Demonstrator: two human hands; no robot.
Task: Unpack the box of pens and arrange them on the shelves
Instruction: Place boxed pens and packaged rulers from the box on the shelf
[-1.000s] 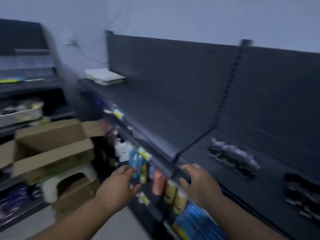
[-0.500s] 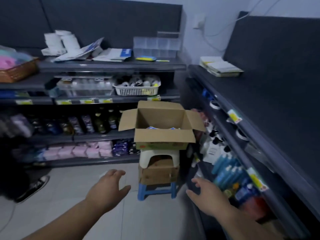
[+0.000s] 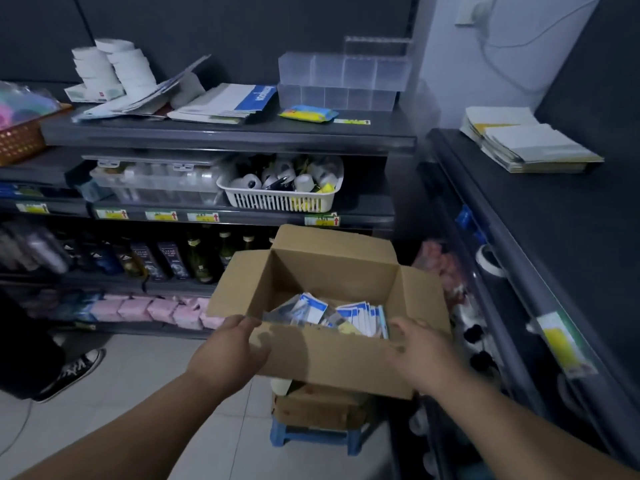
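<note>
In the head view the open cardboard box (image 3: 332,355) of pen packs (image 3: 346,313) sits raised on a blue stool (image 3: 311,438) beside the dark shelf (image 3: 554,237), probably for easy reach, while the left hand (image 3: 225,351) and right hand (image 3: 422,355) flank its near flap, fingers loosely spread, gripping nothing.

the box (image 3: 329,358) is open from above (flaps splayed outward), though the shelf (image 3: 561,230) stands close on its right.

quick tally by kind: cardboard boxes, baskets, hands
cardboard boxes: 2, the open box and the lower box
baskets: 2, the white plastic basket and the brown woven basket
hands: 2, left hand and right hand
total: 6
</note>
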